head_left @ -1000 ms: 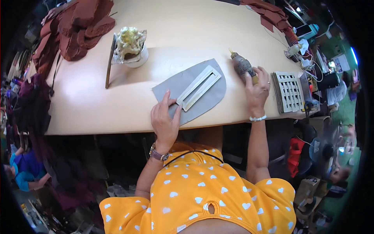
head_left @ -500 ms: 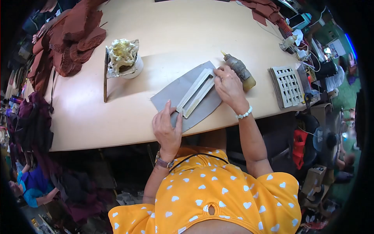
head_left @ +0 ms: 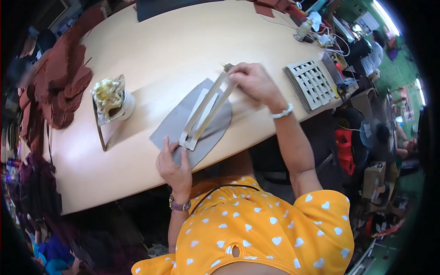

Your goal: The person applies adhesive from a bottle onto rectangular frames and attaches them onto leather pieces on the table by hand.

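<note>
A narrow rectangular frame [head_left: 207, 120] with a long slot is tilted over a flat grey sheet [head_left: 172, 128], its upper end raised. My right hand [head_left: 256, 83] is closed on that raised end, somewhat blurred. Through the slot shows a pale white strip [head_left: 211, 107] on the sheet. My left hand [head_left: 175, 167] rests at the sheet's near edge, fingers apart, the thumb close to the frame's lower end. A bottle [head_left: 227, 67] with a pointed nozzle is mostly hidden behind my right hand.
A white tub [head_left: 127, 106] topped with crusted, yellowish material stands left, a stick leaning on it. Dark red pieces [head_left: 62, 87] are heaped at the far left. A slotted light panel [head_left: 314, 85] lies right, near cables and boxes. The table edge [head_left: 133, 189] runs before me.
My right hand has lifted the far end of the frame off the grey sheet, uncovering the white strip. My left hand stays by the lower end. The whole view has shifted and turned.
</note>
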Available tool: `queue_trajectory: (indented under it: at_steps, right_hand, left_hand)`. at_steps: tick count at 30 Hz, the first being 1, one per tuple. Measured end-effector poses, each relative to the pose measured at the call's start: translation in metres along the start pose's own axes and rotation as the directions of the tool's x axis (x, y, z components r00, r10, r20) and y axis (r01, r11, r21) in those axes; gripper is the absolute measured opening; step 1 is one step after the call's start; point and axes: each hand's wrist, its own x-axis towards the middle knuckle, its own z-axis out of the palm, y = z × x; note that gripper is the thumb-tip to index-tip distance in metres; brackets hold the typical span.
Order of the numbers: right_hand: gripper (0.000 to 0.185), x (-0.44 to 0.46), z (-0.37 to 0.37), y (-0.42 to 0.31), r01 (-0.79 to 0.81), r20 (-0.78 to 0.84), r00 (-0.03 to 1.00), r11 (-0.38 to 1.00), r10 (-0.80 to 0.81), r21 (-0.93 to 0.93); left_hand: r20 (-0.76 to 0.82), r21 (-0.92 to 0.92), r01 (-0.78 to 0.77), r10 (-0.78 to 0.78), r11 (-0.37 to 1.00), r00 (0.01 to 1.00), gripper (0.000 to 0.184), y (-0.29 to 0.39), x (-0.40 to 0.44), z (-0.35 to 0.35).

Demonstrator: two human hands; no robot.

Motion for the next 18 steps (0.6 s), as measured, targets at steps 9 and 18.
queue_trajectory:
  at_steps: [9, 18]
  right_hand:
    - [0.018, -0.040, -0.234, 0.037, -0.320, -0.359, 0.876, 0.945, 0.322, 0.068]
    - [0.014, -0.042, -0.297, 0.091, -0.526, -0.525, 0.706, 0.849, 0.474, 0.058]
  left_hand:
    - [-0.013, 0.045, 0.021, -0.020, 0.999, 1.000, 0.044, 0.005, 0.000, 0.000]
    - [-0.021, 0.029, 0.030, -0.029, 0.999, 0.999, 0.046, 0.003, -0.001, 0.004]
